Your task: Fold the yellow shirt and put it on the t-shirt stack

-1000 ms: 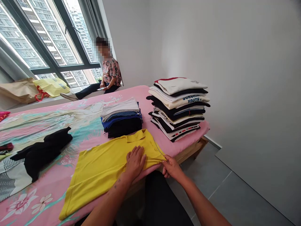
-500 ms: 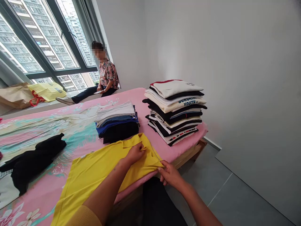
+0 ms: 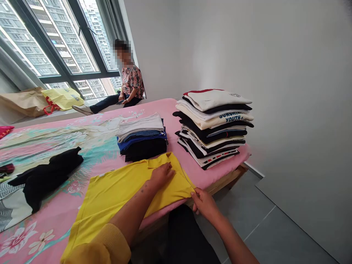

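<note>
A yellow polo shirt (image 3: 118, 194) lies spread flat on the pink bed sheet (image 3: 189, 172) near the bed's front edge, collar toward the folded piles. My left hand (image 3: 162, 174) lies flat on the shirt just below the collar, fingers stretched out. My right hand (image 3: 204, 202) pinches the shirt's near right corner at the edge of the bed.
A low pile of folded grey, blue and black clothes (image 3: 141, 136) sits just beyond the shirt. A taller stack of folded shirts (image 3: 213, 126) stands at the bed's right corner. Loose black garments (image 3: 44, 176) lie at left. A person (image 3: 123, 88) sits on the window ledge beside bags (image 3: 41, 101).
My left hand went from flat on the shirt's lower part up to the collar, pinched it, and now rests flat there. My right hand has kept its grip on the corner.
</note>
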The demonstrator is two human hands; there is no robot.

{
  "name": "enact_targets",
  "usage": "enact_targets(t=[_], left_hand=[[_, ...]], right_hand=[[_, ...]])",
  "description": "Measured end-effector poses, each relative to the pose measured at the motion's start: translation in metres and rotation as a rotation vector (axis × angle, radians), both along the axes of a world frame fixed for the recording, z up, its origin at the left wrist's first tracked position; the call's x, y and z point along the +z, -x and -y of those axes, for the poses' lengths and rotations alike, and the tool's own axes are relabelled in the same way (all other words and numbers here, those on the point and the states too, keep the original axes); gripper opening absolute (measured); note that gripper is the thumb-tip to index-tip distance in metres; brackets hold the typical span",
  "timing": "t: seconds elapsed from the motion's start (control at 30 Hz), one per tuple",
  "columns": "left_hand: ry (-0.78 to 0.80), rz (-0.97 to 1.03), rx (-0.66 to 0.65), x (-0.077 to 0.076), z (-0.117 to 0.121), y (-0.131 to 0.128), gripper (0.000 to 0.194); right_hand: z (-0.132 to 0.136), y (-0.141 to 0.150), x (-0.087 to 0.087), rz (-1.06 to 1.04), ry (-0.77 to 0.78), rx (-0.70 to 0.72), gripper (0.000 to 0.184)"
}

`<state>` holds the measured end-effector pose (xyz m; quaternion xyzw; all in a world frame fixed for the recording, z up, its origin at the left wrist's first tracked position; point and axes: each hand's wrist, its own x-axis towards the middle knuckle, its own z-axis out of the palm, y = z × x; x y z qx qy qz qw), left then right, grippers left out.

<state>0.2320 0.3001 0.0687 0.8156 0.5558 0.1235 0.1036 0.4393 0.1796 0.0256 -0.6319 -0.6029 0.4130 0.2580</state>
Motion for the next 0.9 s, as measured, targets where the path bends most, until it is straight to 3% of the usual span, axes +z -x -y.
enact_targets(t=[0.1,0.2,0.3,0.37,0.47,0.53,0.63,0.7,0.77,0.9], left_hand=[[-0.088,0.071,0.0,0.01,0.011,0.018,0.033],[-0.274,0.138,-0.114,0.017,0.042,0.042,0.022],[-0.324,0.077,-0.278,0.012,0.084,0.065,0.018],[-0.286,0.011,-0.278,0.005,0.109,0.082,0.021],[-0.218,-0.066,-0.136,-0.008,0.134,0.117,0.028],[-0.167,-0.141,0.047,-0.018,0.146,0.148,0.038],[-0.063,-0.243,0.389,-0.03,0.165,0.199,0.056],[0.002,-0.253,0.552,-0.033,0.177,0.228,0.057],[0.031,-0.22,0.629,-0.03,0.186,0.25,0.051],[0.042,-0.082,0.67,-0.017,0.191,0.277,0.042]], right_hand=[[0.007,-0.001,0.008,0.064,-0.164,-0.172,0.031],[0.017,0.009,0.027,0.002,-0.378,-0.284,0.031],[0.019,0.035,0.048,-0.078,-0.562,-0.121,0.022],[0.013,0.057,0.054,-0.061,-0.632,0.045,0.018],[-0.004,0.085,0.045,0.054,-0.63,0.249,0.021],[-0.016,0.096,0.029,0.182,-0.609,0.339,0.024],[-0.029,0.101,0.002,0.418,-0.593,0.387,0.04],[-0.033,0.101,-0.009,0.54,-0.573,0.389,0.048],[-0.033,0.101,-0.01,0.615,-0.549,0.393,0.05],[-0.036,0.106,0.003,0.69,-0.523,0.416,0.048]])
